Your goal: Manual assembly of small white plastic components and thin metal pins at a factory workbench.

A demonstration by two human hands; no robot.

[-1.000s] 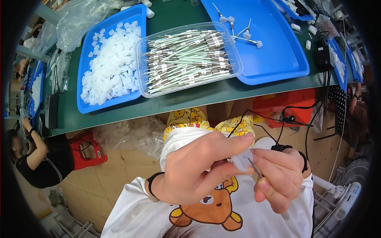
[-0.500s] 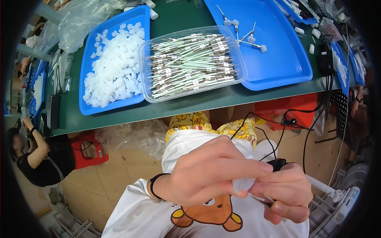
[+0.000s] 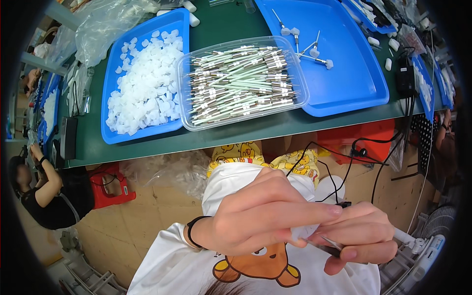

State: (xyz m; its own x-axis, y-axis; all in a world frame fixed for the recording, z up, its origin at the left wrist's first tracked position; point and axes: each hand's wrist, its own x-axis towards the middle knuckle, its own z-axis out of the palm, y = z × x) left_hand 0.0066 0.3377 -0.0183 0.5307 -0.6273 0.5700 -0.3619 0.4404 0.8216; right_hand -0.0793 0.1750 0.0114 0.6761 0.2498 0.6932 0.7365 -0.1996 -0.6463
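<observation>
Left hand: fingers closed, pinching 1 small translucent white plastic cap between thumb and fingertips. Grip presumably kept at the cap's side to leave its outer face accessible. Right hand: grasping 1 slim pointed metal piece, perhaps tweezers; the fingers hide most of it. Tip points toward the cap; contact cannot be told. The 2 hands meet above the lap, likely for steadiness and a close view.

On the green counter, 3 containers stand side by side. Left blue tray: heap of loose white caps. Middle, clear plastic box: many pale green and brown rods, lying mostly crosswise, probably so for easy picking. Right blue tray: about 4 capped rods near its left side, apparently kept separate from the loose stock. The box overlaps the inner edges of both trays, seemingly to keep everything within reach.
</observation>
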